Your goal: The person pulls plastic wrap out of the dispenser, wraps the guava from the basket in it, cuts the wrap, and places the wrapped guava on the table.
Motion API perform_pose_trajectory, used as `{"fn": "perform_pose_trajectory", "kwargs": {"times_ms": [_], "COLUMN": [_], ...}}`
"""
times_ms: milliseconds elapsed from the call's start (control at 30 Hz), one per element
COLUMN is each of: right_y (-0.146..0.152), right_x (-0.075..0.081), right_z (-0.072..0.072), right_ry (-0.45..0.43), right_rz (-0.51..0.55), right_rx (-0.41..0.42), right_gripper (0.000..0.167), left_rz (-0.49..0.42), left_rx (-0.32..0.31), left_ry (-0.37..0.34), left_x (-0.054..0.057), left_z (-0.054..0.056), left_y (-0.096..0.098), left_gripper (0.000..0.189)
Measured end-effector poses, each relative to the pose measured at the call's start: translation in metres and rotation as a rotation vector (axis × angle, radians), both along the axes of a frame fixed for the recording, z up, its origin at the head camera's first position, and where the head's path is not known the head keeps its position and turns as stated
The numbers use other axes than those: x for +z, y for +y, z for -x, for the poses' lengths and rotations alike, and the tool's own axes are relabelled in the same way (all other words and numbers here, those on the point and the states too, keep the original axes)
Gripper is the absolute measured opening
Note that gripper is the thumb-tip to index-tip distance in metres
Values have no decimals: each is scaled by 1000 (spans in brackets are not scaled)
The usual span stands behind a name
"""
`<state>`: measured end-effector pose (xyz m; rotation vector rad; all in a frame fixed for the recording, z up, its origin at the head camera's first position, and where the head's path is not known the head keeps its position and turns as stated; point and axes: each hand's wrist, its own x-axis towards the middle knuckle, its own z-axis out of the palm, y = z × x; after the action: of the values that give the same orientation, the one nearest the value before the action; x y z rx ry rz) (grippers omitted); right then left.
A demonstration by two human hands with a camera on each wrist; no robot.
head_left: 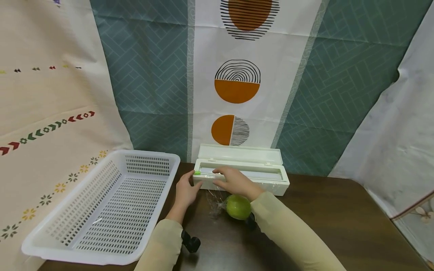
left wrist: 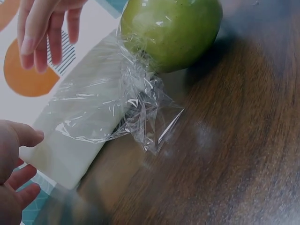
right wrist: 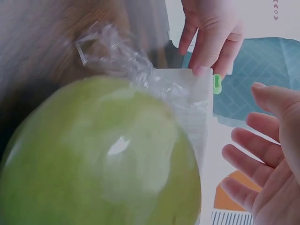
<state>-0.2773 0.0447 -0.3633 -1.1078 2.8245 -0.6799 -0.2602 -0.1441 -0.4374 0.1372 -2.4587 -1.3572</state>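
A long white cling film box [head_left: 234,184] stands at the back of the table, its lid raised and a roll inside. My left hand [head_left: 184,194] grips its left end, thumb at the front face and fingers round the corner, beside the green slider [head_left: 197,172]. Over the middle of the box is my right hand [head_left: 237,182], fingers spread and apart, holding nothing. A round green fruit [head_left: 238,207] lies before the box, under the right wrist. Crumpled clear film [left wrist: 145,108] clings to the fruit's left side and spreads towards the box front.
To the left stands a large white perforated basket [head_left: 175,160] with a raised rim. The dark wooden table [head_left: 332,218] extends to the right of the box. Patterned cloth [head_left: 152,75] hangs directly behind the box.
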Motion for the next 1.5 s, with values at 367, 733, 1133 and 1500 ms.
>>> {"fn": "perform_pose_trajectory", "kwargs": {"times_ms": [367, 733, 1133, 1500], "right_y": [-23, -41, -62, -66], "right_x": [-9, -20, -27, -25], "right_z": [14, 26, 31, 32], "right_ry": [-43, -54, 91, 122], "right_rz": [7, 50, 41, -35], "right_rx": [-19, -60, -76, -142], "right_gripper": [38, 37, 30, 18], "left_rz": [-19, -29, -39, -54], "left_rx": [19, 4, -12, -13], "left_ry": [8, 19, 58, 84], "left_x": [-4, -9, -13, -15], "left_z": [1, 2, 2, 2], "left_y": [-7, -13, -13, -13], "left_gripper": [45, 43, 43, 43]}}
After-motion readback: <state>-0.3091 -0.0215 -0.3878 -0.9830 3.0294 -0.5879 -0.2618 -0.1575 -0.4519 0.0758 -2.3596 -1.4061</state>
